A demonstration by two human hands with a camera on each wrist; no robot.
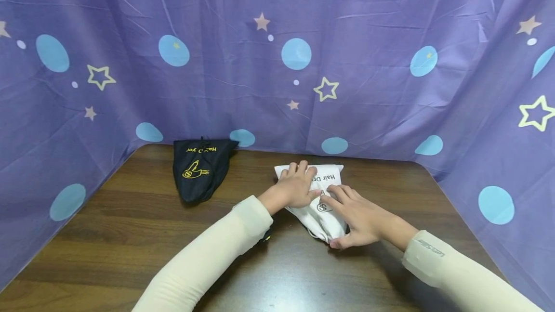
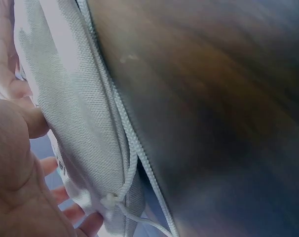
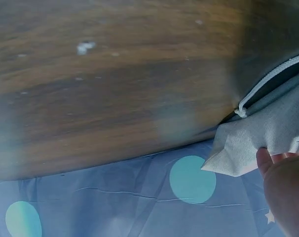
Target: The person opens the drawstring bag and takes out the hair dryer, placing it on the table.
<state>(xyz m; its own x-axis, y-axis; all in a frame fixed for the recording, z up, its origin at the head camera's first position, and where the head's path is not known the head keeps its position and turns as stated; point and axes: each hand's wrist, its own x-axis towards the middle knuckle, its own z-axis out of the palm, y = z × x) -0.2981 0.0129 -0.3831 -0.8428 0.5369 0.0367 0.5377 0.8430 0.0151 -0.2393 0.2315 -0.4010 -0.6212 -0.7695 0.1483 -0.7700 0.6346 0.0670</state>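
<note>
A white drawstring bag (image 1: 321,220), printed "Hair Dr" beside a hair dryer drawing, lies on the table with its narrow end towards me. Spread over its upper left part is my left hand (image 1: 297,189), fingers extended on the cloth. My right hand (image 1: 362,218) lies along the bag's right side, its fingers slightly bent over the print and the thumb at the narrow end. In the left wrist view, white cord (image 2: 125,113) runs along the cloth's edge and ends in a knot. The bag's contents are hidden.
On the left of the brown wooden table (image 1: 130,235) lies a black drawstring bag (image 1: 201,170) with yellow hair dryer print. A small dark thing with yellow on it (image 1: 266,237) peeks out beside my left sleeve. Purple curtain (image 1: 277,85) surrounds the table's back and sides.
</note>
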